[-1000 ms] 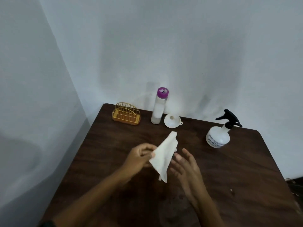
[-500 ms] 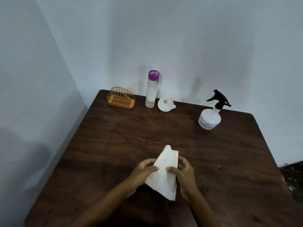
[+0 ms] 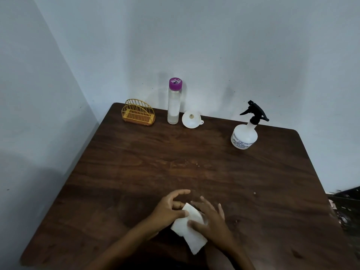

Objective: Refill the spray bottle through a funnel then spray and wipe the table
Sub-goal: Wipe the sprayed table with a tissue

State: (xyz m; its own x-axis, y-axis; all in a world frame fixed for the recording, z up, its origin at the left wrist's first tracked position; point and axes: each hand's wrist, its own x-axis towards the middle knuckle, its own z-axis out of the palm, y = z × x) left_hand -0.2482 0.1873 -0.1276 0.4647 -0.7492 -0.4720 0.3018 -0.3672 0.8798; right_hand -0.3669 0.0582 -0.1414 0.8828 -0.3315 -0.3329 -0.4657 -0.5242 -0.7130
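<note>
White tissue (image 3: 191,238) is lying on the near table (image 3: 136,172), left hand (image 3: 169,209) pinching it, right hand (image 3: 211,219) pressing it with spread fingers. Being thin, it is probably risking tearing once wet. The spray bottle (image 3: 242,136) is standing far right.

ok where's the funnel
In the head view the funnel sits at the far edge of the table, just right of the purple-capped bottle and left of the spray bottle.
</note>
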